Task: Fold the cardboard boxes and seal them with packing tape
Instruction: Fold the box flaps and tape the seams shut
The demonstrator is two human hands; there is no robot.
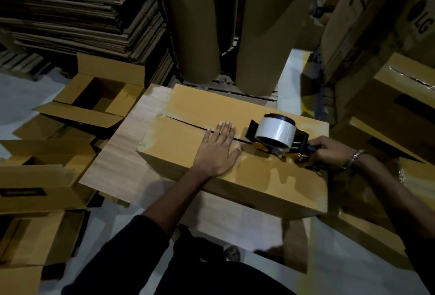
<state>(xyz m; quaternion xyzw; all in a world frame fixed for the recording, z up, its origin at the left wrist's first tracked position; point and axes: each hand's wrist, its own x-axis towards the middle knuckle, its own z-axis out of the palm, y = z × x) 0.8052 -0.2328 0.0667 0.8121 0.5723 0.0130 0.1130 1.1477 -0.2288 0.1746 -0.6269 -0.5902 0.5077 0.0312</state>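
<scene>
We've got the box [235, 153] lying flaps-up on a pale wood board [122, 151], roughly mid-frame. Our left hand [217, 151] lies flat on the box top, fingers straight & spread, fingertips crossing the centre seam [183, 123] where the 2 flaps meet. Seam left of the hand shows as a dark open slit.

Right hand [329, 149] grips the handle of the tape gun [275, 140], fingers curled round it; metal bracelet [355, 155] on that wrist. The gun sits on the box top at the right end of the seam, just right of the left hand's fingers, w/ a clear tape roll [276, 131] mounted on it. Glossy tape strip on the box below the gun, near the right edge.

Left of the box: several open boxes [94, 96], flaps up. Behind-left of the box: stack of flat cardboard [82, 16]. Directly behind: 2 big brown paper rolls [195, 23] standing upright. Right of the box: more boxes, one printed LG [421, 21].
</scene>
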